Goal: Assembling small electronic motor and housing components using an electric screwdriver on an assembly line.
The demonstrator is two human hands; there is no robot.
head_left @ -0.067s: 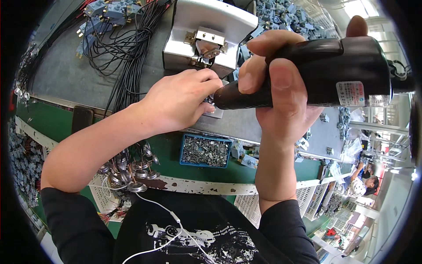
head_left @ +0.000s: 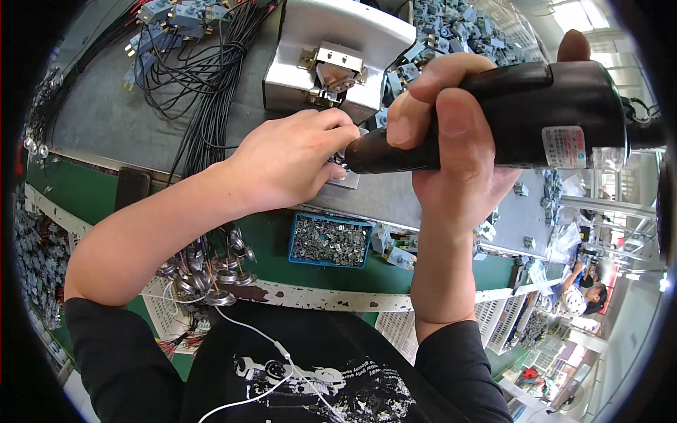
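A thick black electric screwdriver (head_left: 522,106) is in my right hand (head_left: 462,158), its fingers and thumb wrapped round the body and its narrow nose pointing left. At that nose, the thumb and forefinger of my left hand (head_left: 293,155) are pinched together over a small metal block (head_left: 347,182) on the bench. What lies between those fingertips is mostly covered by the hand and the screwdriver. Just beyond them stands a silvery metal fixture (head_left: 335,28) with a small clamp-like mechanism (head_left: 335,74) on its front.
Black cables (head_left: 218,99) run across the bench at left, ending in grey-blue plug housings (head_left: 173,21). A blue tray (head_left: 328,241) of small metal pieces sits near the front edge. Grey-blue housings (head_left: 458,28) pile up behind. Round metal parts (head_left: 211,271) hang at the near edge.
The fingers of my right hand have shifted slightly on the screwdriver. My left hand stays in nearly the same place.
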